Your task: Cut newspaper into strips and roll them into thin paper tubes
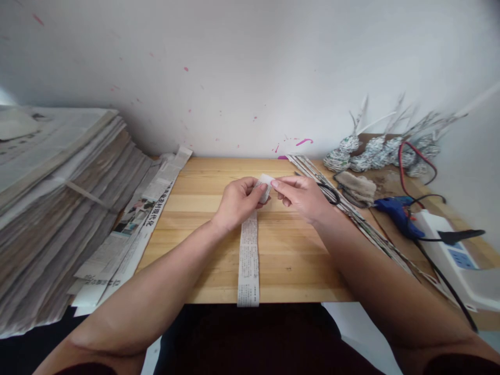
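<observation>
A long newspaper strip (249, 255) runs across the wooden table toward me, its near end reaching the front edge. Its far end is raised in my left hand (239, 202), pinched under the thumb. At the strip's upper corner, the thumb and fingertips of my right hand (299, 195) close on the paper. Part of the strip is hidden behind my left fingers. To the right of my right hand lie thin rolled paper sticks (353, 221) and black-handled scissors (330, 194).
A tall tied stack of newspapers (78, 192) stands left, with cut newspaper strips (144, 208) beside it. At right are woven paper pieces (375, 153), a rag (356, 188), a blue glue gun (396, 211) with its cord, and a white power strip (457, 255). A wall rises behind the table (211, 182).
</observation>
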A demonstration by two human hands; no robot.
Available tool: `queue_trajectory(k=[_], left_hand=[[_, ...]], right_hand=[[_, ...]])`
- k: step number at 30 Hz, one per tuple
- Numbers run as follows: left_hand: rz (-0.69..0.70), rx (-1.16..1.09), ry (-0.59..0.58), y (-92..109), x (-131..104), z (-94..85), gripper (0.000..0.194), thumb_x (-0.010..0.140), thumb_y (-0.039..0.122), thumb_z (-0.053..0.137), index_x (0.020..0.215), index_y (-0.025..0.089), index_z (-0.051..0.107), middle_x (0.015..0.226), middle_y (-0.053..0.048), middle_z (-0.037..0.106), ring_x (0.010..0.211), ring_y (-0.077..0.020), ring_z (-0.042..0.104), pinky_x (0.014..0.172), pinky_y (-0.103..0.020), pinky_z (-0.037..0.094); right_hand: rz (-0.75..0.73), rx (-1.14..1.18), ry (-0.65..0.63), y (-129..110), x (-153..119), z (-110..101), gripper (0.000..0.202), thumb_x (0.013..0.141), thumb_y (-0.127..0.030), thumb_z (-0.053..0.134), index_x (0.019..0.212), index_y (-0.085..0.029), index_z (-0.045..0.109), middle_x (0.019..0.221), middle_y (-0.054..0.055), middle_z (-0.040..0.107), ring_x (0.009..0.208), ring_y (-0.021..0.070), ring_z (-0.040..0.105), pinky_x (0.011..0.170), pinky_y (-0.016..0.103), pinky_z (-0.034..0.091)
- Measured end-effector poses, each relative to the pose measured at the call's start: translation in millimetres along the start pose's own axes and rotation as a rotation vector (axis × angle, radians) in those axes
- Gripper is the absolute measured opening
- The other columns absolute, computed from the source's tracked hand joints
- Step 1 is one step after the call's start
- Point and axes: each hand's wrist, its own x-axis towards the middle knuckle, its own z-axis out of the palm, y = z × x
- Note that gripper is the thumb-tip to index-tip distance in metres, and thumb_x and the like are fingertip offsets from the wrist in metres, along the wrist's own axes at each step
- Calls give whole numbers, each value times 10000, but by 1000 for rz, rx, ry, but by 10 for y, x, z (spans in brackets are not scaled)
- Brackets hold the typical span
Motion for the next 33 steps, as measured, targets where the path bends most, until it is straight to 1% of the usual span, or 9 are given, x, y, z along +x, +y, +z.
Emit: queue_trajectory(k=[3, 10, 14, 18, 21, 23, 25, 30, 33], left_hand=[[9, 26, 5, 12, -7, 1, 291, 860, 425, 651, 837, 136, 679, 775, -71, 709, 667, -133, 635, 644, -261, 546], [-10, 39, -3, 28, 0, -2, 275, 859, 402, 647, 829, 130, 684, 784, -74, 716, 671, -136, 640, 644, -268, 556], [-17, 93, -28, -4, 12, -15, 287, 860, 417, 642, 821, 137, 689, 795, -83, 725, 671, -147, 657, 656, -282, 562], [-25, 139, -39, -35, 13, -23, 252, 855, 384, 646, 830, 139, 697, 799, -87, 734, 675, -154, 669, 677, -292, 567], [-26, 114, -51, -34, 11, -21, 224, 856, 356, 644, 831, 140, 698, 811, -84, 732, 692, -152, 672, 696, -292, 571], [-52, 68, -54, -20, 12, -16, 215, 851, 343, 652, 817, 135, 693, 798, -80, 726, 689, -149, 668, 693, -292, 574], [-90, 7, -44, 2, 13, -10, 210, 847, 330, 662, 796, 128, 687, 777, -76, 717, 685, -145, 663, 690, -292, 577], [-137, -85, -2, 64, 5, 8, 201, 842, 314, 684, 804, 118, 700, 769, -70, 718, 712, -139, 672, 729, -299, 585], [-153, -86, 6, 84, -3, 18, 192, 847, 294, 680, 804, 108, 700, 778, -73, 723, 720, -141, 680, 734, -304, 591]], right_hand=[[-17, 6, -11, 5, -1, 6, 339, 735, -502, 773, 824, -176, 764, 620, -13, 567, 523, 99, 419, 452, 254, 310], [-79, -95, -20, 29, 9, -9, 313, 805, -484, 706, 806, -177, 767, 605, -20, 537, 517, 100, 402, 471, 264, 294], [-152, -177, -8, 23, 1, -9, 281, 841, -440, 666, 812, -177, 759, 644, -3, 607, 540, 117, 456, 515, 272, 351], [-229, -363, 70, 23, -23, 24, 238, 866, -378, 632, 843, -171, 749, 771, 48, 714, 652, 168, 579, 626, 300, 434], [-320, -514, 162, 36, -34, 44, 217, 879, -351, 619, 822, -177, 734, 785, 61, 711, 700, 187, 603, 659, 311, 442], [-368, -558, 193, 43, -33, 43, 213, 883, -344, 620, 815, -176, 732, 797, 67, 708, 727, 192, 611, 676, 316, 447], [-362, -526, 175, 45, -25, 32, 231, 886, -361, 623, 832, -167, 736, 804, 72, 712, 731, 194, 617, 682, 319, 456], [-287, -280, 33, 32, 6, 7, 234, 832, -387, 692, 832, -159, 743, 815, 62, 747, 740, 189, 656, 698, 308, 492], [-282, -258, 49, 18, 4, 18, 198, 808, -354, 706, 784, -160, 738, 789, 56, 749, 720, 183, 660, 682, 302, 493]])
